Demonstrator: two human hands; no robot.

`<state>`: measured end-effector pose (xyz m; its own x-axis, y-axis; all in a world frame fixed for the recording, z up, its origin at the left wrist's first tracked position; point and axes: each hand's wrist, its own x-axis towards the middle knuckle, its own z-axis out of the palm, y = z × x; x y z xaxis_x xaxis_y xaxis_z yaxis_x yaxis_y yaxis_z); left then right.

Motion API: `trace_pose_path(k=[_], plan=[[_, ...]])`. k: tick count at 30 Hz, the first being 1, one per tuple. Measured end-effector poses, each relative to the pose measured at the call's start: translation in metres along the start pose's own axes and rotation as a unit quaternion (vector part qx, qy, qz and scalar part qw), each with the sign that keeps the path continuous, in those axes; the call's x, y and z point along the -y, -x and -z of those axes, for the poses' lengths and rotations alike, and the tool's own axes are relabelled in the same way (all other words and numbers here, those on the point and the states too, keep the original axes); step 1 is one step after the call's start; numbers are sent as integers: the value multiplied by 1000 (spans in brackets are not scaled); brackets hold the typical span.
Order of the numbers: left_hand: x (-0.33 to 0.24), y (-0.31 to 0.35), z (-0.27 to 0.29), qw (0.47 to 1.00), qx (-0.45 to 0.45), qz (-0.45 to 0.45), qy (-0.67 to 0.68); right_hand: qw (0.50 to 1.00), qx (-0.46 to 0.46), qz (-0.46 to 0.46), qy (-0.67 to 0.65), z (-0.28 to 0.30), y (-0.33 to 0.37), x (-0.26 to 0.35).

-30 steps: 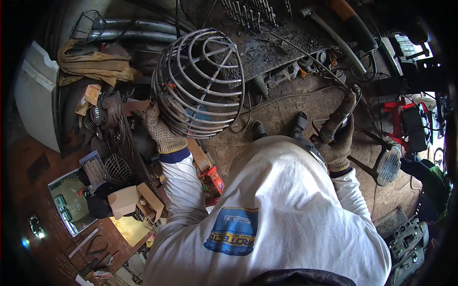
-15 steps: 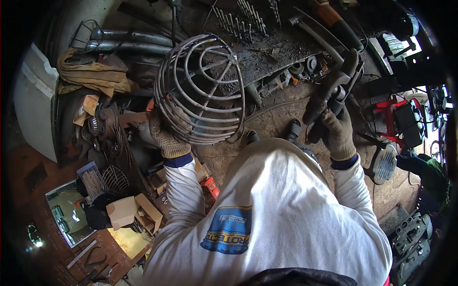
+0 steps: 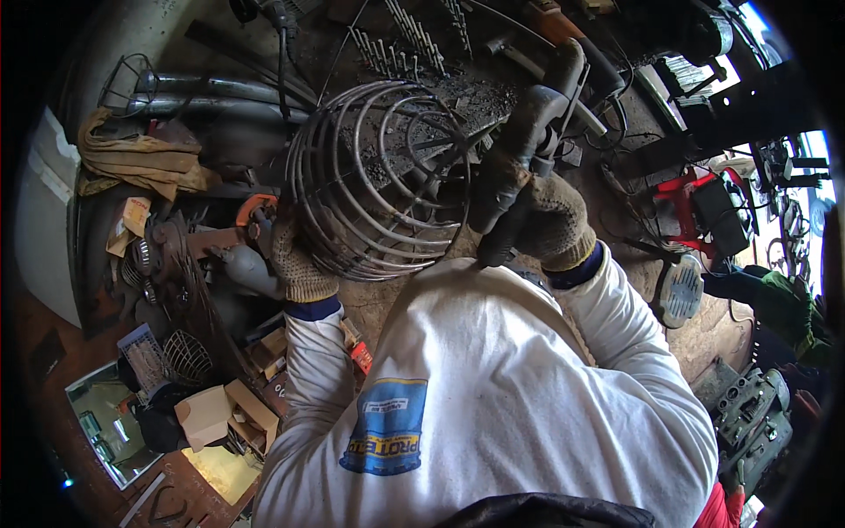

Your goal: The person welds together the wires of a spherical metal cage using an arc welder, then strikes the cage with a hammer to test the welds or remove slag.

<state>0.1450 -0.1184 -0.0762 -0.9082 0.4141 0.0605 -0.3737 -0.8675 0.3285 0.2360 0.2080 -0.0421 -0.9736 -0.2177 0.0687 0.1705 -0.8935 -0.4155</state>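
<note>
My gloved left hand [image 3: 303, 264] is closed round the near left rim of a domed cage [image 3: 361, 189] of bent metal rods, its fingertips partly hidden behind the bars. The cage is held up on its side, above the floor. In my gloved right hand [image 3: 554, 220] is a bulky dark hand tool [image 3: 519, 158] with a long rounded end and a stubby grip; its exact kind I cannot make out. Its thin tip points at the cage's crown, where several ribs meet; whether it touches is unclear.
Beyond the cage is a dirty workbench [image 3: 493, 88] with upright rods, a hammer [image 3: 519, 57] and an orange-and-black power tool [image 3: 572, 44]. On the left are a vise [image 3: 180, 238], a brown cloth [image 3: 141, 154] and an open cardboard box [image 3: 216, 414]. A red stool [image 3: 682, 207] stands right.
My right hand has brought the dark tool leftward to the cage. The cage has turned slightly in my left hand, and the whole view has shifted a little.
</note>
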Motion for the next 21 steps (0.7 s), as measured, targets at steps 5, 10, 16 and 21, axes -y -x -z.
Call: trace_pose_path(k=[5,10,16,21], plan=[[4,-4,6,999,-24,1,-21,999,-40,-4,25,3,3,0],[6,-7,4,999,-16,9,-35,999,0,18,-37,15,1,-4],[2,-8,20,996,-45,-10,-76,998,15,33,-61,15,0,-1],[4,-14,25,999,23,28,-39,998,0,19,-57,8,3,-1]])
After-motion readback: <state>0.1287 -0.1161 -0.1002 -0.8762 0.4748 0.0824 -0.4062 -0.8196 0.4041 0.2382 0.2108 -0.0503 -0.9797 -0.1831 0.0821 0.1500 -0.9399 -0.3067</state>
